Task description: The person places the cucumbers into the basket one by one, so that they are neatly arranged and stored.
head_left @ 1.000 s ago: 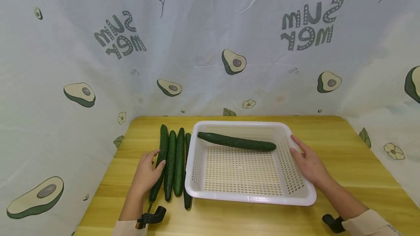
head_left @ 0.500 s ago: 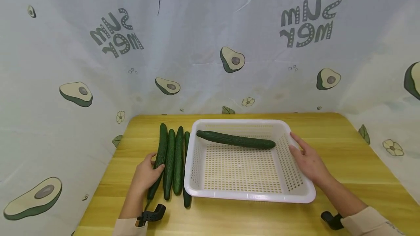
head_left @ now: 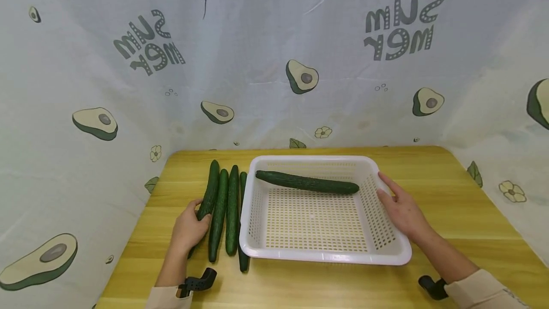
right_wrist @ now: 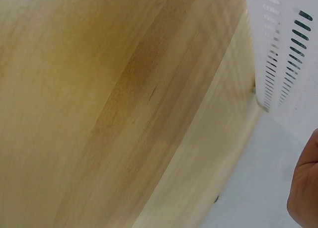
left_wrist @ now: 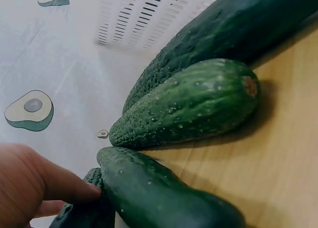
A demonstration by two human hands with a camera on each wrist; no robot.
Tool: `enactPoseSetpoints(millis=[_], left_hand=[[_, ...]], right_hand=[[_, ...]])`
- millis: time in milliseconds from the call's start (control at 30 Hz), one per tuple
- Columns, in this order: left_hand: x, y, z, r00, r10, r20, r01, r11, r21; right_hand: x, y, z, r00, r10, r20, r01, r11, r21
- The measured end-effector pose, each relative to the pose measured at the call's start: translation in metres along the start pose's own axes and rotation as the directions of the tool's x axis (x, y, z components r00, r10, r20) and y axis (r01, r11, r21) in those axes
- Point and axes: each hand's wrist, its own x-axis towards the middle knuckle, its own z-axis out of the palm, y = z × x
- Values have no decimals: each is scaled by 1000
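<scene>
The left hand [head_left: 188, 228] was curled round the leftmost cucumber [head_left: 210, 197], toward the left edge of the wooden tabletop [head_left: 450, 190]; three more cucumbers [head_left: 232, 213] lay just to its right, pointing toward the far edge, the last partly hidden by the white plastic basket [head_left: 323, 255]; the right hand [head_left: 403, 213], thumb and forefinger extended, touched the basket's right rim, its other fingers unclear; inside, a single cucumber [head_left: 308, 183] lay crosswise near the far wall.

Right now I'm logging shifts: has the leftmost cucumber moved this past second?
Yes, the leftmost cucumber swung its near end slightly toward the left edge of the table.
</scene>
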Motion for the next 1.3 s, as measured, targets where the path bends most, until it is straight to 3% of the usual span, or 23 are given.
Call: enactPoseSetpoints(millis=[500,633,733,833,1033,1133,1300], left_hand=[[-1,8,-14,995,38,-89,-38,999,10],[0,13,-16,990,78,-117,-78,997,0],[0,20,-17,978,141,-153,-143,990,-4],[-1,32,-18,951,240,-194,-245,969,-1],[-6,63,-23,852,474,-223,-467,880,88],[-9,82,-25,803,569,-175,-554,822,130],[-9,110,-22,730,683,3,-673,719,173]], right_hand=[[-3,-3,1,1000,-2,1,2,1000,-7],[-3,-3,0,1000,-5,-2,5,1000,-7],[-3,-2,0,1000,-6,-1,6,1000,2],[-4,-2,0,1000,-9,1,9,1000,12],[-5,-2,0,1000,-5,-4,5,1000,5],[-5,-2,1,1000,1,-2,-1,1000,5],[-4,-3,0,1000,11,-3,-11,1000,-11]])
